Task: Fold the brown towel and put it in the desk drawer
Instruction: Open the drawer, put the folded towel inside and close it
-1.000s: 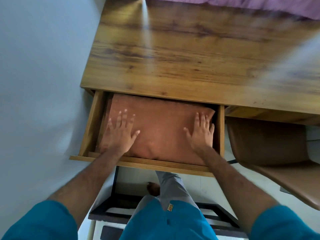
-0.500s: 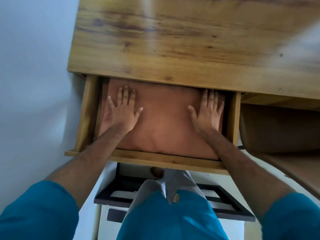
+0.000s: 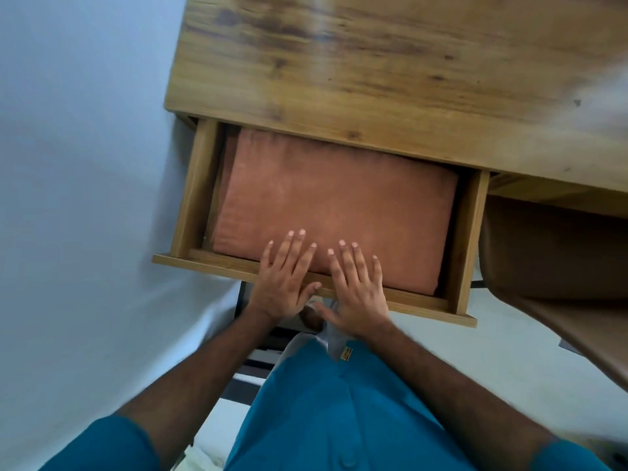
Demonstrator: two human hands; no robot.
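Note:
The folded brown towel [image 3: 336,205] lies flat inside the pulled-out wooden desk drawer [image 3: 193,188] and fills most of it. My left hand [image 3: 287,277] and my right hand [image 3: 356,287] are side by side over the drawer's front board, palms down, fingers spread. Their fingertips reach over the towel's near edge. Neither hand grips anything. The far edge of the towel is hidden under the desk top [image 3: 390,73].
A pale wall [image 3: 78,164] runs close along the drawer's left side. A brown chair [image 3: 550,253] stands to the right, its back beside the drawer. Below the drawer are my teal shirt, a dark frame and a light floor.
Both hands have drawn back from the towel's left and right ends to the middle of the drawer's front board. The view has shifted, so the drawer sits further right.

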